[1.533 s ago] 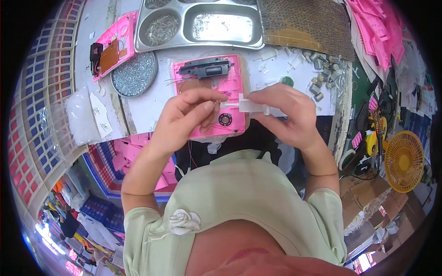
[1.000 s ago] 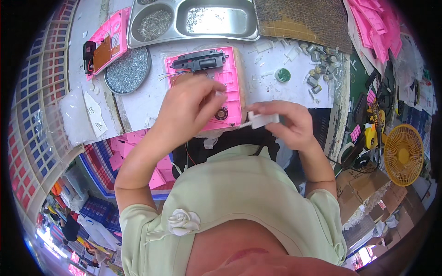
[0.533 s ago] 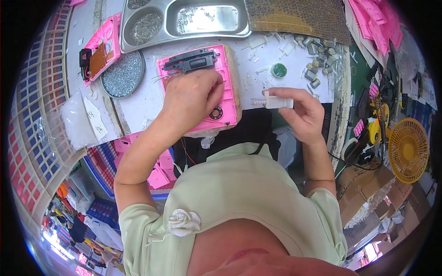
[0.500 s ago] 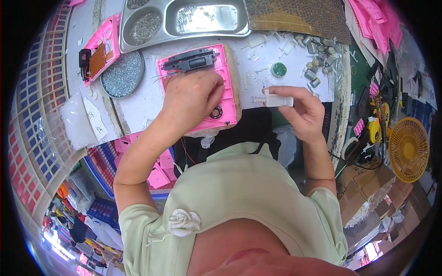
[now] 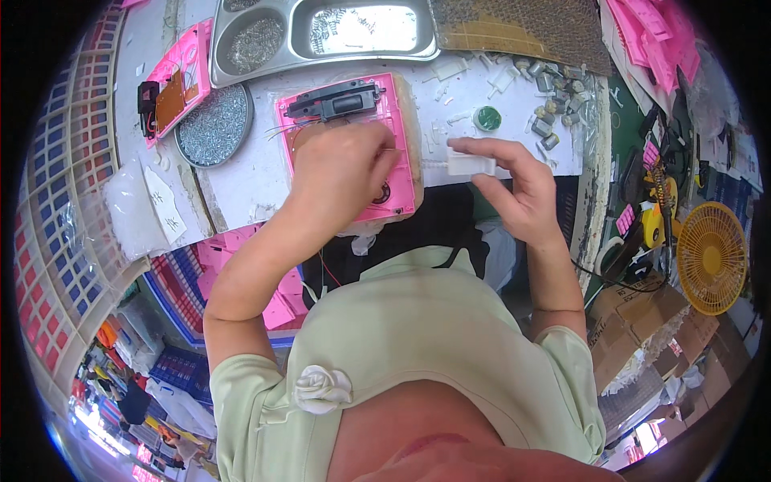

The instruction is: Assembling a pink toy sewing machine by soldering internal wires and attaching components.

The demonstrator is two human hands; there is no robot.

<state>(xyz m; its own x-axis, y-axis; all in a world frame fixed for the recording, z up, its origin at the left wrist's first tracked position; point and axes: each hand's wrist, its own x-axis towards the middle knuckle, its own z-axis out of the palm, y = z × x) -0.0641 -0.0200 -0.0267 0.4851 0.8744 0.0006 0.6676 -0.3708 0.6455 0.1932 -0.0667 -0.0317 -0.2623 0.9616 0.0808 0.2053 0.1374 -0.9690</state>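
The right hand [image 5: 524,178] pinches a white rectangular plastic block [image 5: 468,164] right of a pink plastic casing [image 5: 393,120], apparently leaving the block's left end free; the left hand [image 5: 341,165] curls over the casing, its grasp impossible to tell.

Your left hand [image 5: 341,165] covers the middle of the pink casing [image 5: 406,181], and its fingertips are hidden, so whether they pinch anything cannot be told. The same hand hides part of the round black piece [image 5: 385,193] low on the casing. Your right hand's [image 5: 520,181] fingers mask one end of the white plastic part [image 5: 470,164]; the thin piece at its other end is too blurred to make out. At the top, the frame cuts off the metal tray [image 5: 293,66] and the brown sheet [image 5: 522,34]. The bits in the round dish, upper left, are too small to tell apart.
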